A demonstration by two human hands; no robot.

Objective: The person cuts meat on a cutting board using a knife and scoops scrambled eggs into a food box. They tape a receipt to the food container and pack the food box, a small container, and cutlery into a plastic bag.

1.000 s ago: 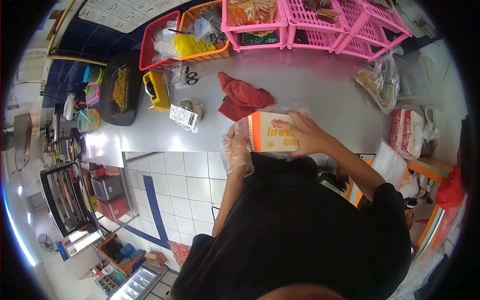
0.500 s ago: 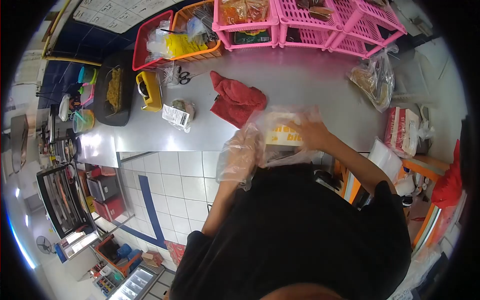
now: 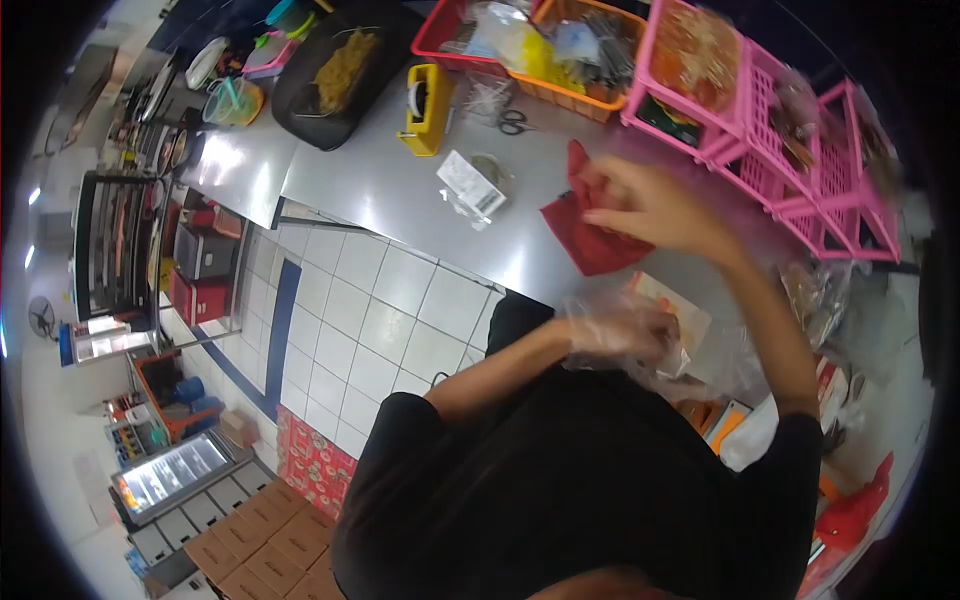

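Note:
My left hand (image 3: 645, 337), with clear plastic wrapped about its wrist, has its fingers curled at the near side of a white cardboard box (image 3: 690, 318). Orange print shows on the box, and a clear plastic bag (image 3: 735, 378) hangs loosely around it. My right hand (image 3: 655, 208) is bare and reaches left over a red cloth (image 3: 600, 245) with thumb and fingers apart. Whether its fingertips touch the cloth, I cannot tell. Left of the cloth lies a small clear packet with a white label (image 3: 472, 187).
Along the back stand pink plastic racks (image 3: 700, 135), an orange basket (image 3: 590, 100) and a red basket (image 3: 430, 40). Scissors (image 3: 513, 122), a yellow tape dispenser (image 3: 427, 110) and a black tub (image 3: 300, 105) are on the steel table (image 3: 370, 180).
My right hand has left the box and moved to the red cloth. My left hand stays with the bagged box. The whole view has turned, swinging the table's things rightward.

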